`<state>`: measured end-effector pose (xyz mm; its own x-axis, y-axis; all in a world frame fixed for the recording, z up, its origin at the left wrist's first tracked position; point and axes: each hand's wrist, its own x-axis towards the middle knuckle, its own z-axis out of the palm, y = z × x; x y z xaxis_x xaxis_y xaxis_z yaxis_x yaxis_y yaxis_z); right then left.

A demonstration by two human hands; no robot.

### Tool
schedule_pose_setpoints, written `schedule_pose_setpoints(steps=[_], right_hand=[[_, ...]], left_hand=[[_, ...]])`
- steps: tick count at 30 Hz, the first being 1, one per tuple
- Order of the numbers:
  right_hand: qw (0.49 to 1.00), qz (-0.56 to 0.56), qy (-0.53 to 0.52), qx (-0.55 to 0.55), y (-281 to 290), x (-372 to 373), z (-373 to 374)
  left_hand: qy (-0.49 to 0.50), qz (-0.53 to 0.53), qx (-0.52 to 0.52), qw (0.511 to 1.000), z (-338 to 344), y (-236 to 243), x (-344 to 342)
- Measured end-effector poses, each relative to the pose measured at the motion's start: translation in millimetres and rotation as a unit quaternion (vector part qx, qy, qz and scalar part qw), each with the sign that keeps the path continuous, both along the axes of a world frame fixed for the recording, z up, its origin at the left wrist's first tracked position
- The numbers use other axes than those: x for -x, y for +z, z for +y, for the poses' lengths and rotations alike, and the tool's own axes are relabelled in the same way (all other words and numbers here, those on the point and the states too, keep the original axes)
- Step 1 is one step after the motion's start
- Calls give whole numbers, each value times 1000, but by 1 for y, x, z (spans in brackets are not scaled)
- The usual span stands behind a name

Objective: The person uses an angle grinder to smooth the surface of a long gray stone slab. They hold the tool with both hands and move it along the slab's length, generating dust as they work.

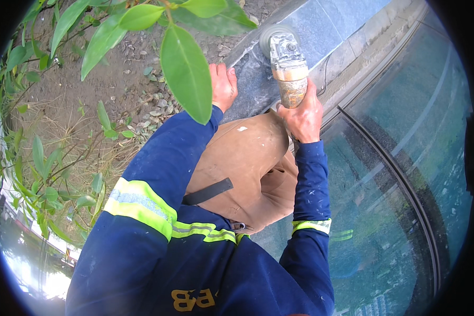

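Observation:
My right hand (306, 115) is closed around the body of an angle grinder (290, 68), which is coated in pale dust. The grinder's round disc (279, 42) looks blurred and lies over the grey stone slab (321, 23), near its left edge. To the left, my left hand (224, 86) rests at the slab's near left edge with its fingers bent over it; a large leaf covers the space beside it. The stone under and around the disc is darker and dusty. My bent knee in brown trousers (242, 152) is between my forearms.
Leafy branches (187, 73) hang close in front at the upper left. Bare soil with dry leaves (152, 105) borders the slab on the left. A dusty greenish glass pane (384, 210) with a dark strip (395, 163) fills the right side. A cable (324, 79) runs beside the grinder.

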<state>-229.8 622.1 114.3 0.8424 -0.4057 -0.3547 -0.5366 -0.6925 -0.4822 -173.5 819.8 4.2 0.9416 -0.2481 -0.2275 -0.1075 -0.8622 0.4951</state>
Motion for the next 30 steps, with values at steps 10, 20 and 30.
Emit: schedule_pose_setpoints(steps=[10, 20, 30], right_hand=[[999, -12, 35, 11, -4, -1, -4], [999, -3, 42, 21, 0, -9, -2], [999, -5, 41, 15, -4, -11, -5]], left_hand=[[-10, 27, 10, 1000, 3, 7, -3], [-4, 48, 17, 999, 4, 6, -4], [-19, 31, -4, 999, 3, 8, -6]])
